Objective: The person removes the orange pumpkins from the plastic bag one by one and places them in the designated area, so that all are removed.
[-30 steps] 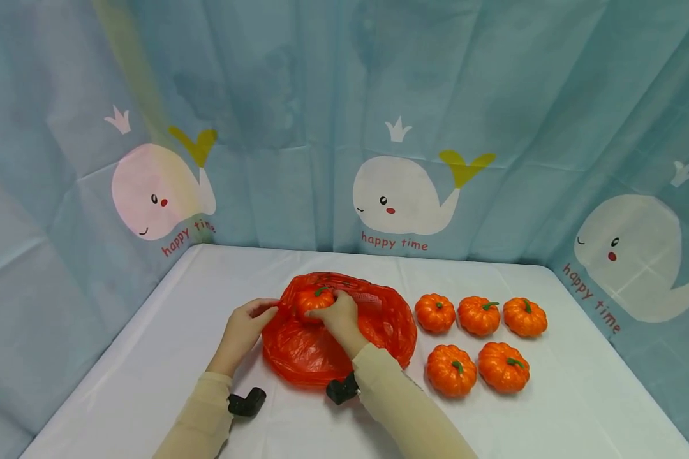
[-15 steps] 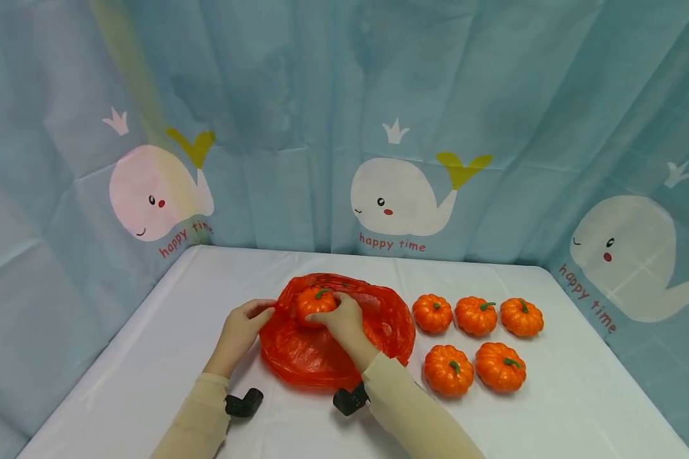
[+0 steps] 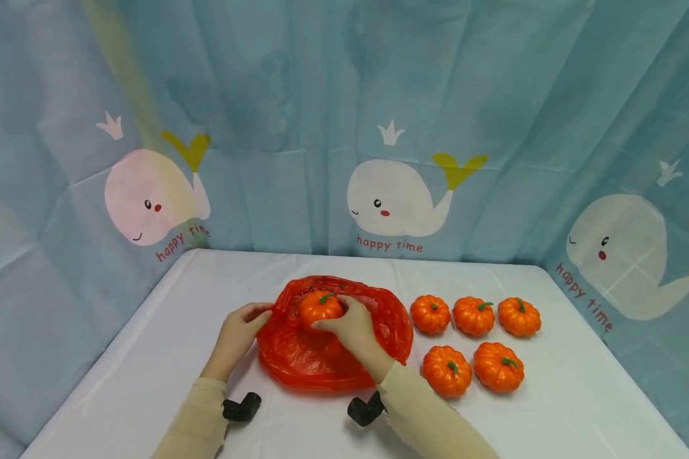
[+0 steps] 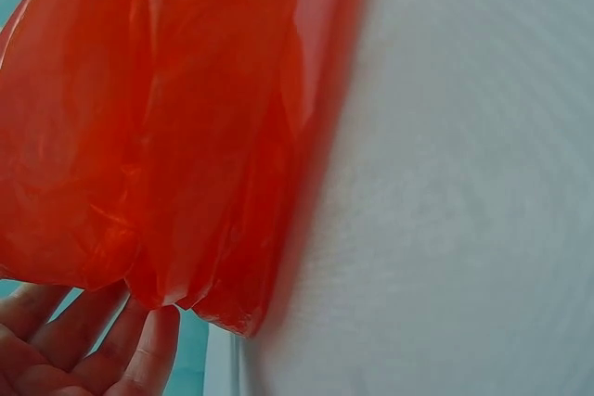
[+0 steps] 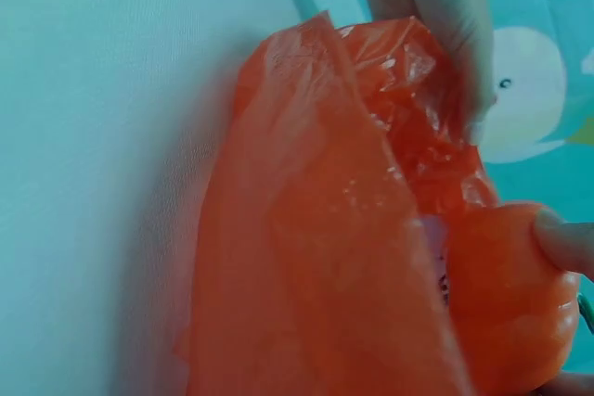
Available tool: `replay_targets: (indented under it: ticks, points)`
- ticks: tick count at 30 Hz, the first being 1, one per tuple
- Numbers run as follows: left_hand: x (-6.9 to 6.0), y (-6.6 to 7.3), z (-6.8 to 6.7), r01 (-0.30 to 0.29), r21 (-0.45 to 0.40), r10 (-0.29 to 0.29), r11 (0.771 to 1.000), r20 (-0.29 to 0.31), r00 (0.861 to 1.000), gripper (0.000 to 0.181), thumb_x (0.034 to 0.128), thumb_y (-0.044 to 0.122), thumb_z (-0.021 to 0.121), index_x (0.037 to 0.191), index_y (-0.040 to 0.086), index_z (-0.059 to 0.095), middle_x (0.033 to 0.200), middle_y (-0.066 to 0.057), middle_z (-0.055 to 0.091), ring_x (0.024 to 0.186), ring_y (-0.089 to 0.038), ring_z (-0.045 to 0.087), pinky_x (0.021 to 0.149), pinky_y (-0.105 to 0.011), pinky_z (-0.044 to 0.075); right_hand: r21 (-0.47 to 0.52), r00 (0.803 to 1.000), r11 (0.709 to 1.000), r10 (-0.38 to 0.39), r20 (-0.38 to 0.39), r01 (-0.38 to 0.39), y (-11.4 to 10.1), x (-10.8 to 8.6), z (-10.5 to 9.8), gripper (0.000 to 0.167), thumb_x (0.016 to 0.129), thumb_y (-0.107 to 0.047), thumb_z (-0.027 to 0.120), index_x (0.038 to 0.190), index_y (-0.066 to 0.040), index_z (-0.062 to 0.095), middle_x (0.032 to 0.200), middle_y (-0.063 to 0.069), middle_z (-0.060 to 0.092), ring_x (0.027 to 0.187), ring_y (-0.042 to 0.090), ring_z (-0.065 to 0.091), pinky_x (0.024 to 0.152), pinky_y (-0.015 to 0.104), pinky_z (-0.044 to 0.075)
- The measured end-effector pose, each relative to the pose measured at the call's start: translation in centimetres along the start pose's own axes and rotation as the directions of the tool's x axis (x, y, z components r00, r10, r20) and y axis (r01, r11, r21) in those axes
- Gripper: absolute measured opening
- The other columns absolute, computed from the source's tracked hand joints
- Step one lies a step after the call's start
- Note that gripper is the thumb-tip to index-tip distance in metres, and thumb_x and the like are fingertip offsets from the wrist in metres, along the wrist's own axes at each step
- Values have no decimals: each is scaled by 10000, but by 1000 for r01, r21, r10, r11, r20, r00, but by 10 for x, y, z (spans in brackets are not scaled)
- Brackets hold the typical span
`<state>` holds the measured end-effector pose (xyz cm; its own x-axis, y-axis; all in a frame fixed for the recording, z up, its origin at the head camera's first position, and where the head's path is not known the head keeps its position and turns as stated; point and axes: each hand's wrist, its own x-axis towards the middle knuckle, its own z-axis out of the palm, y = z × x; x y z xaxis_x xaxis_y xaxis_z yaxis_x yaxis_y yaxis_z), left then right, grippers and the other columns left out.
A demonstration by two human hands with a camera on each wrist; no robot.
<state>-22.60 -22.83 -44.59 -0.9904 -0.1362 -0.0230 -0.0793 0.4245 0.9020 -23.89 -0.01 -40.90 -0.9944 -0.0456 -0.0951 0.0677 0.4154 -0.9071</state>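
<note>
A red plastic bag (image 3: pixel 321 370) lies on the table with its mouth spread wide. At its left rim my left hand (image 3: pixel 238 333) pinches the film; in the left wrist view the fingers (image 4: pixel 153 345) reach behind the bag edge and the thumb is hidden. My right hand (image 3: pixel 353 328) grips a small orange pumpkin (image 3: pixel 319 310) with a green stem, over the bag's mouth towards the left side. The right wrist view has this pumpkin (image 5: pixel 510 299) beside the raised bag film (image 5: pixel 316 220), between thumb and fingers.
Right of the bag, several more pumpkins stand on the white table (image 3: pixel 580 395): three in a back row, such as the middle pumpkin (image 3: pixel 474 317), and two in front, such as the near pumpkin (image 3: pixel 446 371). A whale-printed curtain (image 3: pixel 298 127) surrounds the table.
My right hand and the pumpkin have shifted slightly right within the bag's mouth. My left hand stays at the left rim. The head view has turned a little.
</note>
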Motion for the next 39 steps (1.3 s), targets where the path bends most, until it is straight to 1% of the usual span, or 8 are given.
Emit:
replay_targets:
  ticks: [5, 10, 14, 16, 19, 26, 34, 39]
  points:
    - [2, 0, 1, -13, -6, 13, 1000, 0, 1000, 370, 1006, 312, 575, 1289, 84, 645, 1303, -145, 649, 1235, -292, 567, 1064, -455, 495, 14, 1000, 1000, -12, 14, 12, -2, -6, -10, 786, 743, -251, 880, 1417, -68, 518, 1378, 132, 564, 1226, 322, 537, 945, 496, 569]
    - [0, -2, -1, -10, -3, 10, 1000, 2, 1000, 361, 1006, 294, 577, 1291, 81, 644, 1300, -150, 650, 1229, -291, 569, 1054, -443, 502, 11, 999, 1000, -15, 30, 15, -1, -14, -18, 790, 744, -266, 878, 1423, -82, 517, 1393, 123, 552, 1246, 323, 522, 935, 496, 573]
    - [-2, -3, -1, -9, 3, 9, 1000, 0, 1000, 366, 1009, 295, 572, 1296, 80, 640, 1298, -149, 651, 1220, -285, 575, 1042, -424, 512, 8, 999, 1000, -27, 42, 27, 1, -19, -26, 792, 740, -285, 881, 1418, -84, 525, 1405, 115, 551, 1260, 316, 516, 964, 494, 559]
    - [-2, -3, -1, -13, 3, 13, 1000, -6, 1000, 359, 1008, 286, 575, 1291, 77, 643, 1290, -149, 656, 1211, -282, 579, 1034, -418, 517, 9, 998, 999, -46, 52, 45, 2, -22, -32, 795, 737, -298, 882, 1415, -80, 528, 1407, 110, 558, 1262, 310, 522, 983, 489, 550]
    - [-3, -3, -1, -16, 1, 16, 1000, -1, 1000, 357, 1007, 277, 578, 1289, 68, 644, 1285, -156, 657, 1204, -283, 582, 1026, -412, 523, 11, 997, 998, -56, 59, 55, 3, -25, -41, 791, 732, -304, 887, 1408, -89, 538, 1400, 98, 574, 1254, 295, 539, 1000, 480, 542]
    - [-2, -1, -1, -14, 10, 14, 1000, -4, 1000, 371, 1008, 292, 574, 1299, 71, 636, 1298, -157, 648, 1213, -293, 576, 1034, -428, 518, -2, 997, 998, -66, 42, 66, 0, -33, -59, 783, 726, -313, 890, 1397, -89, 555, 1402, 95, 583, 1258, 281, 547, 1005, 472, 539]
    - [-1, -3, 1, -4, 4, 4, 1000, 4, 1000, 366, 1009, 280, 569, 1307, 76, 631, 1310, -159, 640, 1231, -298, 566, 1041, -443, 516, -9, 998, 998, -57, 34, 57, -1, -41, -72, 776, 708, -313, 901, 1381, -102, 576, 1402, 89, 587, 1256, 278, 559, 1024, 472, 525]
    - [0, -1, 1, -3, 7, 3, 1000, 3, 1000, 370, 1009, 292, 566, 1305, 79, 632, 1311, -155, 639, 1233, -304, 564, 1043, -449, 515, 8, 999, 999, -37, 35, 36, -3, -43, -78, 771, 715, -299, 897, 1382, -95, 569, 1407, 105, 575, 1249, 289, 558, 999, 467, 543]
